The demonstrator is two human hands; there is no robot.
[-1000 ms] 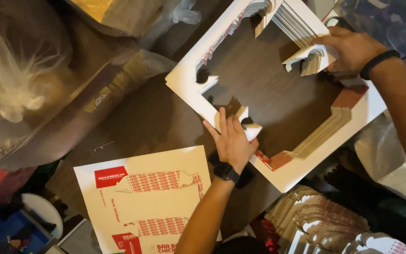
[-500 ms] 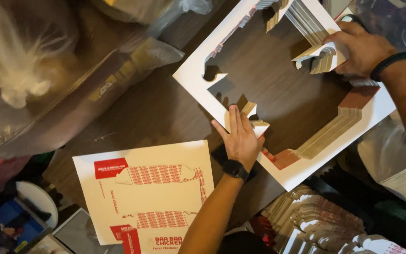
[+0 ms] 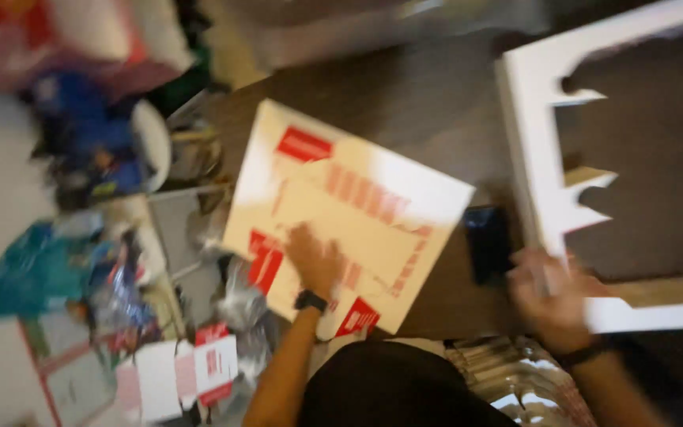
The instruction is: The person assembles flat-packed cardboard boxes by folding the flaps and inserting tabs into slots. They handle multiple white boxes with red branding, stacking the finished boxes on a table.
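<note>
Cardboard sheet (image 3: 349, 213), pale with red printed blocks, lies flat on the dark brown tabletop (image 3: 428, 103), tilted so one corner points away from the person. Frame is motion-blurred; fine detail unreliable.

Nearest: a dark garment, apparently the person's own, fills the bottom edge, with crinkled clear plastic packaging (image 3: 515, 379) beside it. Left hand (image 3: 314, 261), black watch on the wrist, rests palm-down on the near part of the sheet, fingers spread flat, not gripping; the press appears to pin the sheet in place. Right hand (image 3: 551, 296), dark band on the wrist, is closed around the near corner of a white die-cut board (image 3: 535, 150) with notched inner edges, thumb on top, apparently to steady or carry that large piece by its edge.

Between the two pieces sits a small dark flat object (image 3: 488, 241), possibly a phone.

Farther left: a clutter of coloured packages (image 3: 81, 261) and a white round dish (image 3: 152, 142), all indistinct.
</note>
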